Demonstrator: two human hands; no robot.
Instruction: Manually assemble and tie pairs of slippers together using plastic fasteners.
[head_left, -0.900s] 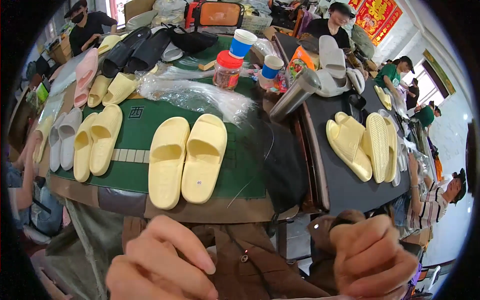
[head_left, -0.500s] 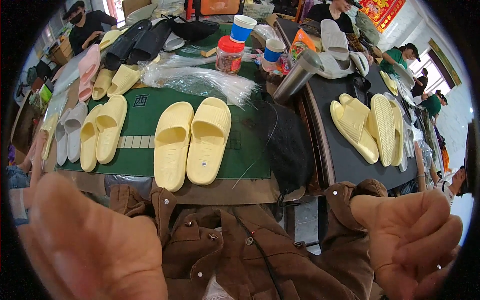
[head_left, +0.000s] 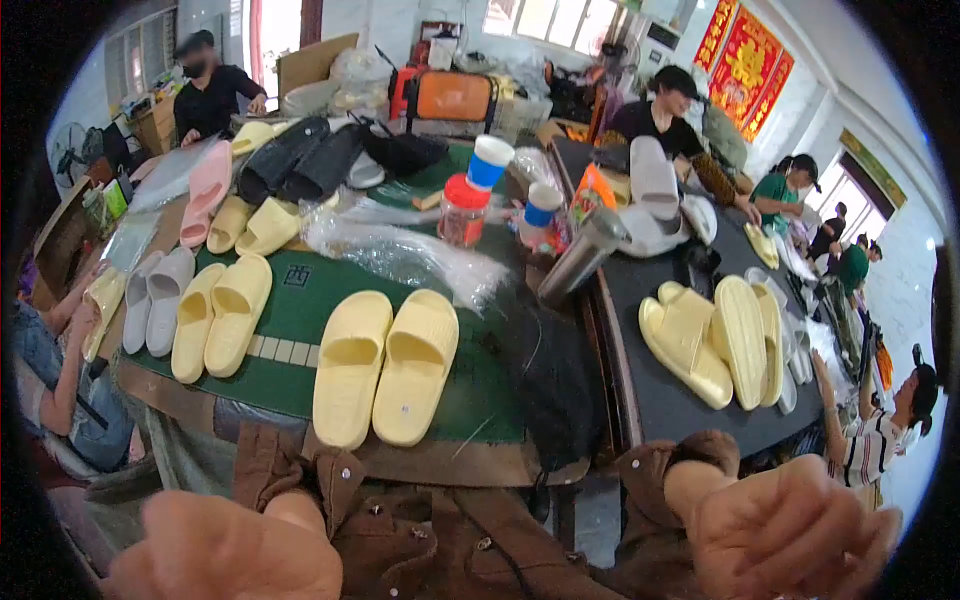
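your left hand [head_left: 225, 545], low and blurred: cannot tell how its fingers stand. your right hand [head_left: 795, 525]: fingers curled in, well apart from the left. yellow slippers [head_left: 395, 375]: paired on green mat [head_left: 482, 402], heels toward you.

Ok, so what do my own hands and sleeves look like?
Your left hand and right hand are gloveless, though blur hides finer details. Your brown cloth left sleeve and matching right sleeve end in wide, loose cuffs, each with a small, round, shiny stud.
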